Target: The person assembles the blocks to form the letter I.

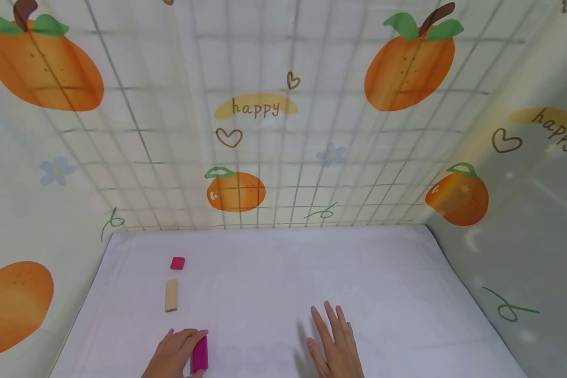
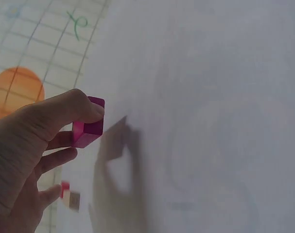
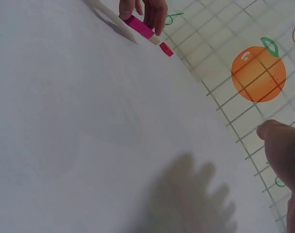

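My left hand (image 1: 176, 353) pinches a long magenta block (image 1: 200, 354) by its ends, between thumb and fingers. In the left wrist view the magenta block (image 2: 88, 127) is seen end-on, its shadow falling on the white surface beside it. Over the right part of the table, my right hand (image 1: 336, 347) holds nothing, its fingers straight and spread. A plain wooden block (image 1: 171, 295) lies beyond the left hand. Farther back is a small red block (image 1: 177, 263).
The white tabletop (image 1: 274, 294) is bounded by fabric walls printed with oranges and a grid. The back wall (image 1: 283, 157) meets the table's far edge, with side walls at left and right. Shadows of both hands fall on the cloth.
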`<state>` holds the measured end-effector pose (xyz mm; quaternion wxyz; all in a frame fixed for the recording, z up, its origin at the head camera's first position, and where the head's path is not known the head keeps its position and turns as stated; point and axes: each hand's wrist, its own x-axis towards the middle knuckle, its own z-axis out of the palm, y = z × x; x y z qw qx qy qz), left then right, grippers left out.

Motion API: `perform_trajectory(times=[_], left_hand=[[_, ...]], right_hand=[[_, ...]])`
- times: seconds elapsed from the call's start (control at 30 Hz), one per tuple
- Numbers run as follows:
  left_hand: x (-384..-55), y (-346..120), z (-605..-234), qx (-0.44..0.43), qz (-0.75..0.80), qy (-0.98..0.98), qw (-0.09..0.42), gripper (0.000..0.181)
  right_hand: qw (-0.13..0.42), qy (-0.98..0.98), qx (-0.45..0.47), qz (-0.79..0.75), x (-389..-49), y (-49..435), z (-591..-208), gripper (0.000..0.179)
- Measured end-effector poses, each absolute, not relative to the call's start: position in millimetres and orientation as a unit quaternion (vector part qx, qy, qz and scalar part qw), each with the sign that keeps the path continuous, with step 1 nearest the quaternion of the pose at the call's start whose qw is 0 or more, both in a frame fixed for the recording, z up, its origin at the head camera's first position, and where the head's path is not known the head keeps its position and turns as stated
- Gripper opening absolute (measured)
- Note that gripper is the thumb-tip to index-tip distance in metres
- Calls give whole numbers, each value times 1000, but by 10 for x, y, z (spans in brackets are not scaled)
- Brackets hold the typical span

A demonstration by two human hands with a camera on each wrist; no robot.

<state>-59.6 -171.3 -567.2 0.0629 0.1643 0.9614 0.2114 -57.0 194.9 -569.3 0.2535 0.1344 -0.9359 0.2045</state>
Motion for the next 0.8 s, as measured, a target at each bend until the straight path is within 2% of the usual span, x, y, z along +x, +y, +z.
perform_trajectory(times=[0.4, 0.67, 0.8], left_hand=[[-741, -1265, -5570, 211, 235, 948, 51, 70], [-792, -869, -5635, 268, 209, 940, -8, 66], [-790, -672, -5659, 288, 197, 937, -10, 65]], right_hand=[[241, -940, 132, 201, -567, 1919, -5719, 55], [237, -939, 143, 204, -574, 1913, -5780, 59], [238, -937, 147, 208, -570, 1900, -5790, 63]])
